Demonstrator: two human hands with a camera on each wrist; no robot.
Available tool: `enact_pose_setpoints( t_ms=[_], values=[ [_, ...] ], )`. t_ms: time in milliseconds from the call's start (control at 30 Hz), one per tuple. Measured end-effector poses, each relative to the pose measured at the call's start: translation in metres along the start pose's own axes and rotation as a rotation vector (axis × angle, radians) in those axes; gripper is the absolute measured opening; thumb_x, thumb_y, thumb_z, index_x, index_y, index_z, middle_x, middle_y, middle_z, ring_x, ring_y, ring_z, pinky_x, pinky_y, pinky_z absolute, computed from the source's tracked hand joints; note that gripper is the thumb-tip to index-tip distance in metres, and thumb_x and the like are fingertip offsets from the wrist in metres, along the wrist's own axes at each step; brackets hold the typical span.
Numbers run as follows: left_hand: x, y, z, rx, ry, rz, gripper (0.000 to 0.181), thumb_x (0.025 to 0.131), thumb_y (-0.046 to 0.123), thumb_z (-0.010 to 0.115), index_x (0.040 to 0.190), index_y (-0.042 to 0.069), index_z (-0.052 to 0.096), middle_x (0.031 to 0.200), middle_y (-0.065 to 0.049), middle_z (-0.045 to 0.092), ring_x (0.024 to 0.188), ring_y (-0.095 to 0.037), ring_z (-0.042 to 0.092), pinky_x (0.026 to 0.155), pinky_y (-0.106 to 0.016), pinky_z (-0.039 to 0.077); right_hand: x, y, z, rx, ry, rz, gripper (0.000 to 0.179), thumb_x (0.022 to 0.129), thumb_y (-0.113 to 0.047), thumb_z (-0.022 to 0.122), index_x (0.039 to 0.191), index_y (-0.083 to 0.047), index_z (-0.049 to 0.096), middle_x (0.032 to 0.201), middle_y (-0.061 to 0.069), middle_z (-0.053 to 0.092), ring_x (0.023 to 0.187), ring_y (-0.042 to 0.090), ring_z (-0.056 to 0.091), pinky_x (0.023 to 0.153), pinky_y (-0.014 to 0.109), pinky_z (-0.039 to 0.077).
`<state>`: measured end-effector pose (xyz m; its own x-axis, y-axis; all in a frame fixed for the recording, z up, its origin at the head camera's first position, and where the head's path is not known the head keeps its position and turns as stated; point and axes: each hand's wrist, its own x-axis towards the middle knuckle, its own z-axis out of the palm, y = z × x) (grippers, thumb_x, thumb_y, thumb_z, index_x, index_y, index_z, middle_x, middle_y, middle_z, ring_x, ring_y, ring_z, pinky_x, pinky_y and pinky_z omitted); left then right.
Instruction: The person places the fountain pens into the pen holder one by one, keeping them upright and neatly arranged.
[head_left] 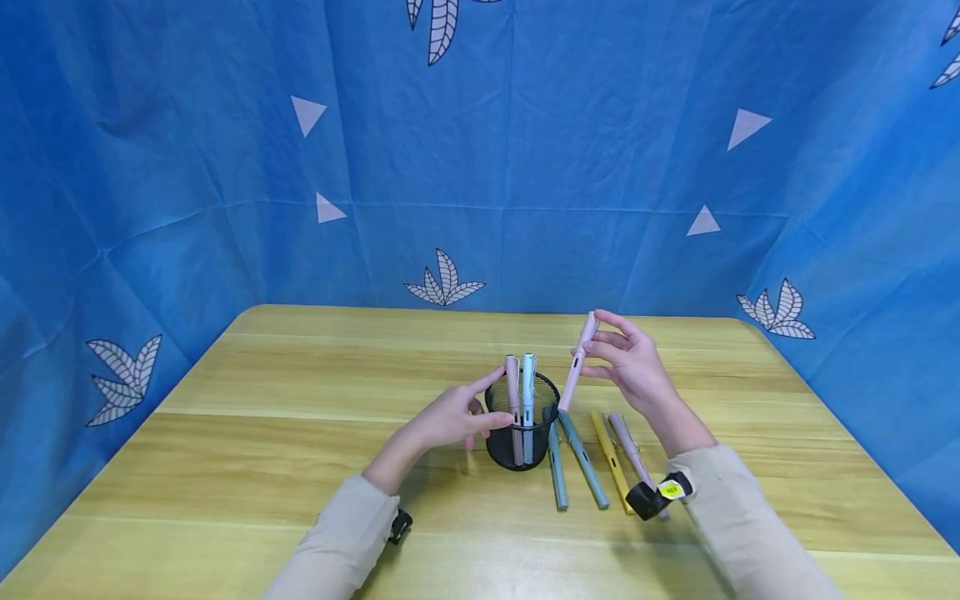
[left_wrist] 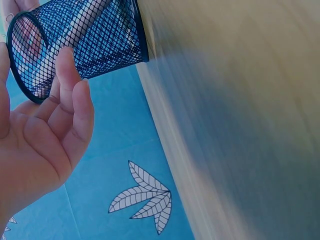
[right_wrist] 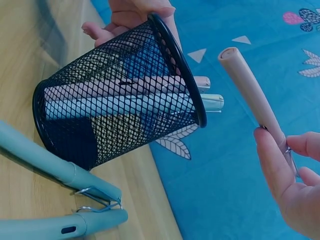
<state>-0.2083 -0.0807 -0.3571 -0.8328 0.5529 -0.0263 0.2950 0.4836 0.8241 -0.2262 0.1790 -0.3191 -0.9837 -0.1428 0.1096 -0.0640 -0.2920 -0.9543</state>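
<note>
A black mesh pen holder (head_left: 498, 448) stands upright on the table, with a pale pink pen (head_left: 513, 382) and a light blue pen (head_left: 528, 383) inside. My left hand (head_left: 448, 417) holds the holder at its left side, index finger and thumb at the rim; in the left wrist view its other fingers curl beside the mesh. Above and right of the holder, my right hand (head_left: 632, 367) pinches another pale pink pen (head_left: 577, 367) near its clip end. That pen tilts, its lower end close to the rim's right side; the right wrist view shows it outside the mesh.
Two teal pens (head_left: 585, 462) lie on the table (head_left: 300, 467) just right of the holder. Beside them are a yellow pen (head_left: 612, 458) and a lilac pen (head_left: 628, 443), partly covered by the right wrist strap. A blue patterned curtain (head_left: 562, 167) hangs behind the table.
</note>
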Motion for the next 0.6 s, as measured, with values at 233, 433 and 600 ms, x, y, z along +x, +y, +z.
enact_pose_setpoints(
  t_ms=[233,433,600],
  values=[
    [0.001,-0.001,0.0,-0.008,-0.001,0.006,0.076,0.082,0.045,0.06,0.143,0.033,0.015,0.073,-0.015,0.062,0.052,-0.036,0.057,0.058,-0.042,0.046,0.001,0.002,0.005,-0.024,0.021,-0.015,0.061,0.086,0.01,0.049,0.14,-0.004,0.022,0.093,0.009,0.05,0.077,0.019,0.065,0.062,0.032,0.052],
    [0.001,-0.002,0.001,-0.004,0.001,0.003,0.075,0.082,0.044,0.06,0.142,0.034,0.015,0.073,-0.013,0.062,0.052,-0.035,0.057,0.058,-0.039,0.046,0.002,0.005,0.01,-0.06,0.055,-0.057,0.06,0.085,0.009,0.051,0.138,-0.005,0.026,0.099,0.011,0.045,0.076,0.019,0.065,0.063,0.033,0.052],
    [0.0,-0.001,0.001,0.005,0.0,-0.004,0.076,0.082,0.045,0.059,0.143,0.033,0.014,0.073,-0.013,0.062,0.053,-0.035,0.058,0.059,-0.036,0.046,0.003,0.009,0.015,-0.081,0.069,-0.124,0.057,0.084,0.012,0.051,0.135,-0.004,0.031,0.101,0.012,0.044,0.074,0.019,0.065,0.062,0.034,0.052]
  ],
)
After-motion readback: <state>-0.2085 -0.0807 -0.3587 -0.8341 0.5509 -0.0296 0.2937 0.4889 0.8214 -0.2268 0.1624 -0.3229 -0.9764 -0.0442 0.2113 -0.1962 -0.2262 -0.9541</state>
